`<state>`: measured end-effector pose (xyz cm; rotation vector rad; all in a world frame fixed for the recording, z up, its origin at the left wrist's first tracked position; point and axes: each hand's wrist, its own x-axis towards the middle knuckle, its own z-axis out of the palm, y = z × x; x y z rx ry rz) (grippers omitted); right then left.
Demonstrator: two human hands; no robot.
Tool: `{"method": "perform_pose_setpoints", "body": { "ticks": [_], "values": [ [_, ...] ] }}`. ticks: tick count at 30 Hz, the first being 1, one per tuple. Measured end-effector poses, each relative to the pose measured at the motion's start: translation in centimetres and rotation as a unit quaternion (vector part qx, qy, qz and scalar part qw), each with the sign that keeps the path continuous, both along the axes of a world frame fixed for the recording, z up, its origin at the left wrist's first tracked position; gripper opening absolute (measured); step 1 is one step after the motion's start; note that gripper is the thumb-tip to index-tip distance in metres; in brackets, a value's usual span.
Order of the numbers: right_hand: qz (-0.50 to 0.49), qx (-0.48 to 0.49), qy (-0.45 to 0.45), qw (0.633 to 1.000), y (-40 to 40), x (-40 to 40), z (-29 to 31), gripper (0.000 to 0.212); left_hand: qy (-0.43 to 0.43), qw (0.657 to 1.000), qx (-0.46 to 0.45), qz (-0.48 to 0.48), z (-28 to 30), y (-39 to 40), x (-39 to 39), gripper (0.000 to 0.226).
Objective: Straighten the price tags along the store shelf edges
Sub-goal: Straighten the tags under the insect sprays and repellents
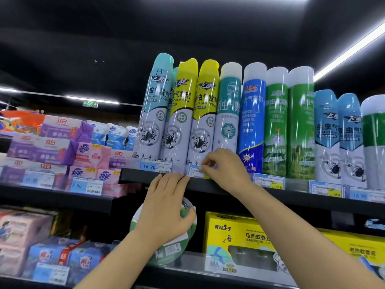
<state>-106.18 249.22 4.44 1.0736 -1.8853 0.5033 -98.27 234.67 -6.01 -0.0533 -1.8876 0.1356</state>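
A tilted white and blue price tag (194,171) sits on the black edge (137,176) of the top shelf, below the yellow-capped spray cans (203,113). My right hand (226,166) pinches the tag's upper right corner with curled fingers. My left hand (168,207) reaches up from below, its straight fingertips pressing the shelf edge just left of the tag. A blue tag reading 16.90 (155,165) stands further left on the same edge. More tags (268,181) follow to the right.
Tall insecticide cans (277,122) fill the top shelf. Left, lower shelves hold purple and pink soap packs (54,147) with tags (86,186). Below my hands are a round green pack (187,224) and yellow mosquito-repellent boxes (235,236).
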Motion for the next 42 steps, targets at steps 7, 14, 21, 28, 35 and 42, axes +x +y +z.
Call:
{"method": "perform_pose_setpoints", "body": {
  "ticks": [7, 14, 21, 28, 35, 42],
  "values": [
    [0.024, -0.002, 0.007, 1.000, -0.5, 0.0, 0.0, 0.017, -0.001, 1.000, 0.000, -0.005, -0.2, -0.1, -0.2, 0.063],
    [0.030, 0.030, 0.010, 0.999, -1.6, 0.2, 0.1, 0.017, 0.007, 1.000, -0.007, -0.012, -0.2, -0.3, -0.1, 0.062],
    [0.043, 0.063, 0.024, 0.997, -1.7, 0.3, 0.0, 0.026, 0.000, 1.000, -0.001, -0.010, -0.2, -0.2, 0.0, 0.063],
    [0.064, 0.033, 0.010, 0.997, -0.2, 0.2, -0.2, 0.028, -0.013, 1.000, 0.001, 0.002, -0.1, -0.1, 0.2, 0.064],
    [0.046, 0.000, 0.017, 0.999, 3.0, -0.9, -0.9, 0.026, -0.024, 0.999, 0.010, 0.021, 0.1, 0.3, 0.2, 0.064],
    [0.050, 0.004, 0.024, 0.998, 2.5, -0.8, -0.9, 0.027, -0.021, 0.999, 0.012, 0.024, 0.0, 0.4, 0.2, 0.064]
  ]
}}
